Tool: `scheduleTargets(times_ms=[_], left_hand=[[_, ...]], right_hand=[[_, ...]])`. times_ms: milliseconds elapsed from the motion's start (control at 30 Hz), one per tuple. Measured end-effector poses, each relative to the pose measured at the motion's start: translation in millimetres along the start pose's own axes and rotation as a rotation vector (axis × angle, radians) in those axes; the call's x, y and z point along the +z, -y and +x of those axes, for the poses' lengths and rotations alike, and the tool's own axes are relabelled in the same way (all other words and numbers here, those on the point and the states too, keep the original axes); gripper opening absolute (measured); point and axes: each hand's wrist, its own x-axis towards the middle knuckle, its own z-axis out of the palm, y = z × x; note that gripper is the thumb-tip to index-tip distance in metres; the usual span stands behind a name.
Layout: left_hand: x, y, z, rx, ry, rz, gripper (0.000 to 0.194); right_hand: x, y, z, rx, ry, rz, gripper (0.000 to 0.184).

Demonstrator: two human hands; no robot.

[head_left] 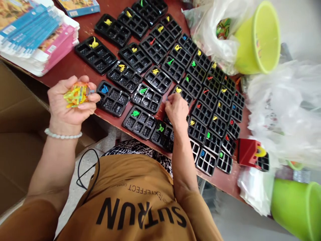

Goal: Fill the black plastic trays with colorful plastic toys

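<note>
My left hand [72, 95], with a pale bead bracelet [63, 134] at its wrist, cups a handful of small plastic toys [76, 94] in yellow, orange, green and blue. Its fingers curl around them, palm up. Over the trays, my right hand [177, 109] has its fingers pinched together; what lies between them, if anything, is hidden. Just beyond its knuckles is a black compartment tray [182, 96] holding a yellow toy [178, 89]. Nearest my left hand stands another black tray [114, 100] with a blue toy [104, 89] in a corner compartment.
Several more black trays, each with a small coloured toy, cover the dark red table [56, 78]. Stacked boxes [37, 36] stand at the far left. On the right are green buckets [247, 43], plastic bags [288, 110] and a red box [247, 151].
</note>
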Motion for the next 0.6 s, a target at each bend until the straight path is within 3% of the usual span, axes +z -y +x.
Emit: scheduleTargets(times_ms=[233,333,400,533,600], left_hand=[[17.6,28.9,4.2,-0.084,0.000,0.070,0.045],[26.8,44.9,9.4,-0.137,0.002,0.077,0.034],[31.6,53.6,13.1,-0.167,0.017,0.073,0.024],[39.4,67.3,18.6,-0.179,0.012,0.090,0.023],[42.4,72.8,20.4,-0.157,0.003,0.094,0.025]], right_hand=[[1.8,14.8,-3.1,-0.109,-0.024,0.154,0.020],[3.6,24.1,-7.0,-0.174,-0.117,0.221,0.021],[0.9,34.0,-16.1,-0.285,-0.154,0.349,0.023],[-6.0,59.3,-40.8,-0.625,0.007,0.614,0.030],[-5.9,68.2,-48.4,-0.685,0.038,0.611,0.029]])
